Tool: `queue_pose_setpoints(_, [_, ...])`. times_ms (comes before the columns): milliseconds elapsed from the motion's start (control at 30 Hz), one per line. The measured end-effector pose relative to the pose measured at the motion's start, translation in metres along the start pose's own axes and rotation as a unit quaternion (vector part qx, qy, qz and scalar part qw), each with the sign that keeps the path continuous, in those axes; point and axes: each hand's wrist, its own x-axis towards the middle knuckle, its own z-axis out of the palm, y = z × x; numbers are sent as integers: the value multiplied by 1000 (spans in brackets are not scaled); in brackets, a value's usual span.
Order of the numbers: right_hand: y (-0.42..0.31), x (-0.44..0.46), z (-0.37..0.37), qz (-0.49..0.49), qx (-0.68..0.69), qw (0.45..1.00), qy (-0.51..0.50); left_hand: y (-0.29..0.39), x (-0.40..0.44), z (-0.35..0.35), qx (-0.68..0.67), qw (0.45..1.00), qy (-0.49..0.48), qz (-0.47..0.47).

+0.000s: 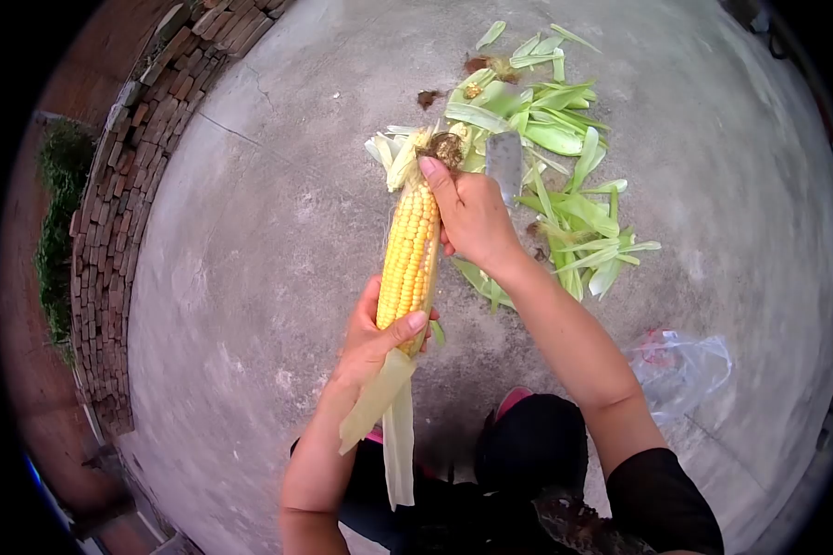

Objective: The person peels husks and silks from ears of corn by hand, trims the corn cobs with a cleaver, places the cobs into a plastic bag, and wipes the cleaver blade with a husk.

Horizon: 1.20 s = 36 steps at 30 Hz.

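An ear of corn [407, 250] with bare yellow kernels is held lengthwise between my hands. My left hand [384, 328] wraps round its lower end, thumb on the kernels. Pale husk strips [379, 402] hang down from there over my forearm. Up at the other end, my right hand [472, 208] is closed with its thumb against the tip, where brown silk [444, 148] and loose pale husk bunch together. Just beyond my right hand lies a cleaver-like grey blade [504, 165], partly among the husks; its handle does not show.
Green husks [565, 139] lie scattered on the concrete floor [278, 185] ahead and to the right. A clear plastic bag [683, 375] rests at the right. Stacked bricks [125, 213] line the left edge.
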Motion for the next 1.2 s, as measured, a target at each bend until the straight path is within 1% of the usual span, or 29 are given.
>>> queue_pose_setpoints(33, [-4, -1, 11, -11, -6, 1000, 7, -2, -5, -7, -4, 1000, 6, 11])
queue_pose_setpoints(67, [5, 2, 26, -62, -58, 996, 25, -3, -15, -14, -61, 998, 7, 11])
queue_pose_setpoints(100, [9, -1, 39, -61, -60, 996, 20, -4, -26, -22, -117, 993, 7, 6])
queue_pose_setpoints(133, [9, -3, 50, -158, -144, 975, 67, -2, -33, -33, -119, 993, 8, 10])
queue_pose_setpoints(167, [8, -2, 59, -258, -227, 932, 112, 0, -38, -48, -160, 986, 1, 53])
queue_pose_setpoints(200, [13, -6, 69, -235, -228, 938, 112, 4, -44, -60, -203, 975, -4, 96])
queue_pose_setpoints(300, [3, -15, 98, -268, -221, 931, 115, 22, -51, -92, -268, 954, 16, 133])
queue_pose_setpoints(333, [-6, -16, 102, -225, -203, 946, 113, 23, -52, -99, -257, 957, 58, 118])
queue_pose_setpoints(367, [-16, -17, 107, -227, -204, 946, 111, 18, -53, -107, -258, 957, 59, 121])
queue_pose_setpoints(400, [-29, -19, 112, -138, -86, 984, 74, 13, -53, -115, -261, 960, 44, 93])
queue_pose_setpoints(433, [-36, -20, 116, -44, 32, 998, 35, 8, -53, -121, -264, 962, 29, 65])
queue_pose_setpoints(467, [-38, -17, 120, -58, 23, 998, 13, 5, -54, -127, -282, 957, -20, 67])
queue_pose_setpoints(500, [-40, -15, 128, -59, 18, 998, 12, 4, -56, -127, -286, 955, -22, 69])
queue_pose_setpoints(567, [-42, -12, 145, -42, 207, 977, -16, 1, -59, -125, -263, 962, -36, 63])
queue_pose_setpoints(600, [-50, -15, 150, -40, 201, 979, -17, 0, -59, -130, -281, 956, -61, 57])
queue_pose_setpoints(633, [-65, -18, 153, 59, 308, 950, -2, 2, -61, -131, -286, 955, -61, 58])
queue_pose_setpoints(667, [-74, -20, 158, 157, 408, 899, 14, 7, -62, -131, -320, 944, -48, 65])
queue_pose_setpoints(700, [-67, -20, 160, 160, 404, 901, 11, 10, -64, -132, -353, 932, -34, 71])
queue_pose_setpoints(767, [-48, -15, 158, 159, 485, 854, -99, 8, -64, -142, -376, 923, -11, 86])
queue_pose_setpoints(800, [-61, -24, 165, 201, 457, 864, -58, 7, -64, -149, -388, 914, 19, 119])
queue_pose_setpoints(833, [-55, -28, 166, 202, 455, 865, -60, 5, -62, -157, -399, 903, 48, 152])
queue_pose_setpoints(900, [-41, -39, 167, 184, 445, 869, -114, 6, -61, -176, -397, 902, 37, 167])
queue_pose_setpoints(933, [-43, -48, 169, 211, 402, 885, -109, 10, -63, -180, -398, 896, 99, 173])
queue_pose_setpoints(967, [-38, -48, 170, 215, 401, 884, -110, 12, -65, -185, -397, 887, 160, 177])
queue_pose_setpoints(1000, [-30, -49, 169, 214, 424, 874, -101, 14, -66, -192, -405, 880, 173, 176])
queue_pose_setpoints(1033, [-25, -49, 167, 210, 448, 864, -90, 14, -68, -193, -405, 880, 174, 175])
queue_pose_setpoints(1100, [-22, -45, 161, 203, 462, 860, -79, 17, -74, -190, -466, 857, 134, 171])
queue_pose_setpoints(1133, [-22, -41, 158, 195, 476, 855, -71, 12, -72, -191, -437, 876, 113, 169])
queue_pose_setpoints(1200, [-18, -36, 150, 192, 502, 842, -58, 12, -74, -189, -432, 879, 98, 174])
